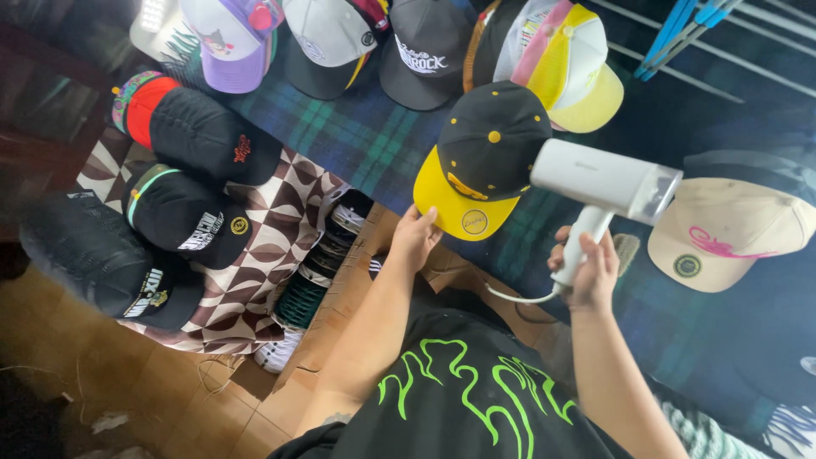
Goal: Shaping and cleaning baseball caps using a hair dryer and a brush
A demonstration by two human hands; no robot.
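Head view: left hand (415, 238) grips yellow brim of black cap (484, 157), lifting it over plaid blanket (365, 140), crown turned toward steamer so nozzle faces fabric. Right hand (586, 268) clenched round handle of white steamer (603, 183), head just beside cap's crown, cord trailing down toward body. Other caps spread flat around: cream cap (731, 225) at right, black caps (200, 132) on patterned cloth (272, 229) at left.

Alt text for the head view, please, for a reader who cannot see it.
A person's left hand holds a black cap with a yellow brim while the right hand aims a white handheld steamer at it. More caps lie around on patterned cloths.
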